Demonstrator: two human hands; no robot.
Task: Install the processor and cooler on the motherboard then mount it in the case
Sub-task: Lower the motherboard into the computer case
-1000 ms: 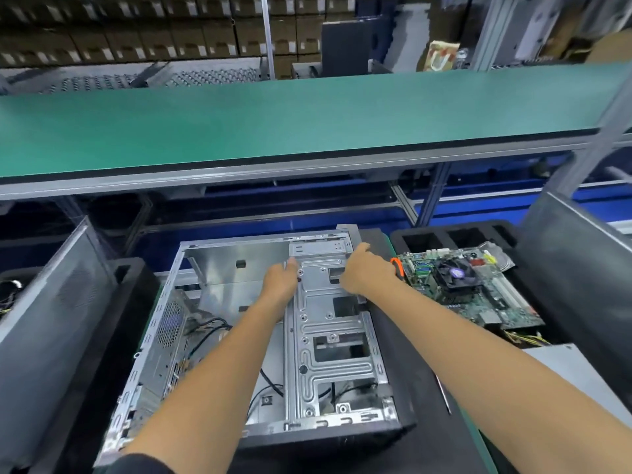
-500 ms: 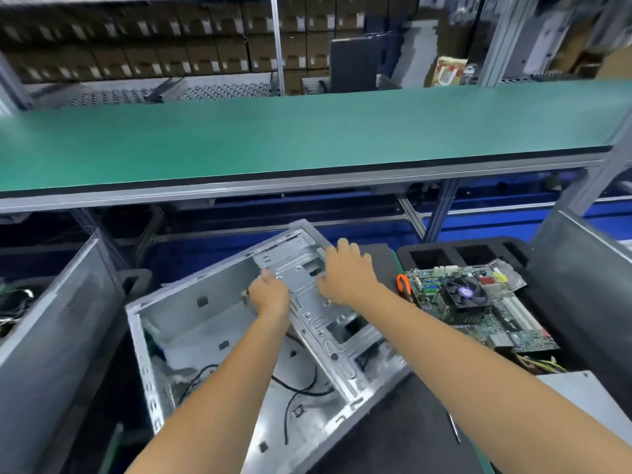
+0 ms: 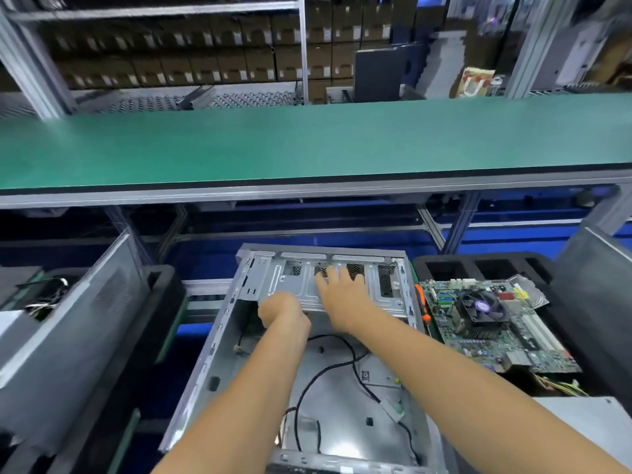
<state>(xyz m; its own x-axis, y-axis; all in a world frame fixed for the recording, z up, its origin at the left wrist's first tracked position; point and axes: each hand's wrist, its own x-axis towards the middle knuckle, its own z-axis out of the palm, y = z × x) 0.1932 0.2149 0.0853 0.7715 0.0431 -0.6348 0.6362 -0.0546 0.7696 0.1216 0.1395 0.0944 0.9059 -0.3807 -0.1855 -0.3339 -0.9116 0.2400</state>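
My right hand (image 3: 345, 297) lies flat on the drive-bay bracket (image 3: 328, 285) at the far end of the open case (image 3: 212, 350), fingers straight and spread toward 12 o'clock, palm pressing the metal. My left hand (image 3: 282, 311) sits just beside it at its 8 o'clock, fingers curled under the near edge of the same bracket; the fingertips are hidden, yet the curl round the edge is plain. Both forearms enter from 6 o'clock and cross above the case floor.

The case lies on its side with the open face up, directly before me. Its floor carries loose black cables (image 3: 328, 367) that loop from 12 o'clock toward 6 o'clock, one ending in a small connector (image 3: 393, 407) near the right wall. The bracket spans the far end from wall to wall and shows four perforated vents.

The motherboard (image 3: 496, 330), with its cooler (image 3: 480, 307) and fan already seated on top, rests outside the case at 3 o'clock on a black foam tray (image 3: 478, 265), near the case's right wall but apart from it. An orange-handled tool (image 3: 421, 301) lies between board and case. A grey side panel (image 3: 65, 333) leans at 9 o'clock. A green conveyor belt (image 3: 307, 142) runs across at 12 o'clock, with stacked cartons (image 3: 205, 46) on shelving beyond.
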